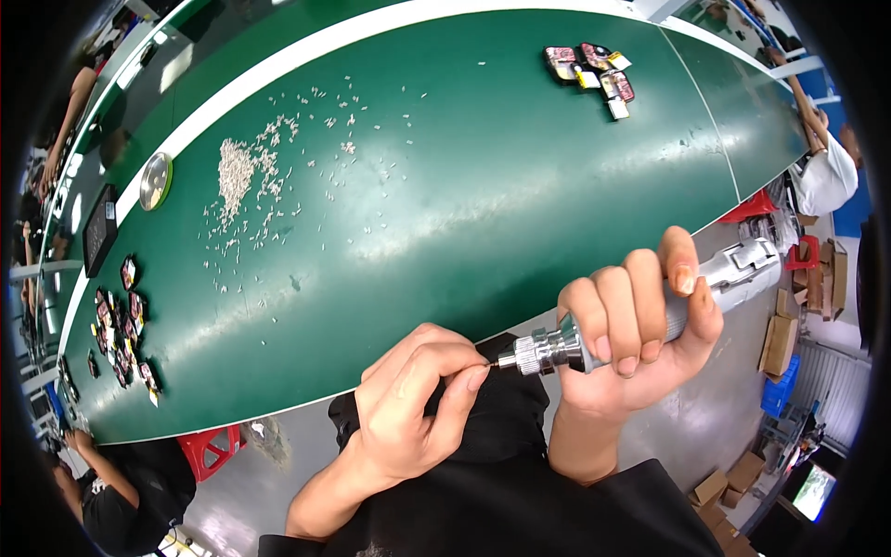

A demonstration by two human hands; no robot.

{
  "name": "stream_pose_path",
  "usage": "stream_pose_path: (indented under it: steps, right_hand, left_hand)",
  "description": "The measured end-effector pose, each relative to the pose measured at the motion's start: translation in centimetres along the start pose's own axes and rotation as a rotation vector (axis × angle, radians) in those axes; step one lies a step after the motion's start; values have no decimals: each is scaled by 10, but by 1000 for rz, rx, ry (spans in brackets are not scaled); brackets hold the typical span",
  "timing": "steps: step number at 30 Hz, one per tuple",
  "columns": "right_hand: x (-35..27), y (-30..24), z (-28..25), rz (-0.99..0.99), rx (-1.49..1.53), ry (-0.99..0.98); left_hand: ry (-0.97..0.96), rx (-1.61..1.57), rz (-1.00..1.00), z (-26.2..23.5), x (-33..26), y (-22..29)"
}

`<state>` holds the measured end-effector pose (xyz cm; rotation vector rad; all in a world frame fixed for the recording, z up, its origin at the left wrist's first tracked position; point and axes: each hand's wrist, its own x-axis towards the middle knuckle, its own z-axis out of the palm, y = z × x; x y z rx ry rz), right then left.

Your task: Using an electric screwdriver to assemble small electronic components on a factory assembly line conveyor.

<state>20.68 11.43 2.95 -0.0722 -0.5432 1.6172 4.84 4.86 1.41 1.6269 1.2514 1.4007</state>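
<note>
My right hand [640,325] is wrapped round a grey and silver electric screwdriver [548,349], held nearly level with its tip pointing left. At that tip my left hand [418,395] pinches with thumb and forefinger; whatever sits between them is too small to make out, apart from a thin dark bit. Both hands are in front of my body, just off the near edge of the green table [445,269]. A heap of small pale pellet-like pieces [236,174] lies on the table, with many more scattered to its right and below.
Several small dark and pink packaged parts [121,334] lie at the table's left end; a smaller group [594,70] is at the far right. A round dish [156,181] and a black box [99,230] stand by the left edge. A red stool [212,452] is below, near another person [139,497].
</note>
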Motion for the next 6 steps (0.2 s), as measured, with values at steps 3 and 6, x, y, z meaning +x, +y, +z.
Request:
stream_pose_path:
  steps: [3,6]
  right_hand:
    - [2,-8,-6,-15,25,59]
    - [5,-25,-7,-82,-3,102]
  left_hand:
    - [-113,-5,-3,3,13,1]
    - [-218,76,61,8,41,9]
